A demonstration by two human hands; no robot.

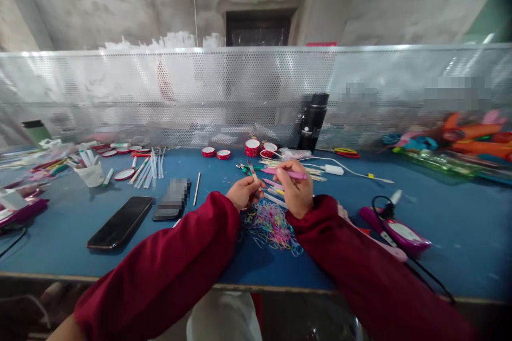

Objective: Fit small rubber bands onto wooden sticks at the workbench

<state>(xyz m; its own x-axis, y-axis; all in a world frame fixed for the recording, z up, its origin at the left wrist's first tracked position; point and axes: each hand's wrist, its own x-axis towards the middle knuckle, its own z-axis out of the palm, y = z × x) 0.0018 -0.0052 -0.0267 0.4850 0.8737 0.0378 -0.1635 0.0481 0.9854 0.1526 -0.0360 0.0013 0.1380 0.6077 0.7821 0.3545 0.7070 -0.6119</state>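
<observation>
My left hand (243, 193) is closed, pinching a thin pale stick (253, 171) with a dark upper end. My right hand (296, 189) is closed around a pink pen-like tool (296, 174), whose narrow end points left towards that stick. I cannot tell whether the two touch. Below and between both hands lies a loose pile of small colourful rubber bands (274, 226). Behind the hands, several thin sticks (316, 175) and pens lie on the blue table (224, 269).
Two phones (120, 222) lie left, near a wooden stick (197, 189) and a white cup (89, 175) of pens. Red round tins (252, 147), a black bottle (313, 122) and a white cable (352, 168) are at the back. A purple power strip (404, 234) sits right.
</observation>
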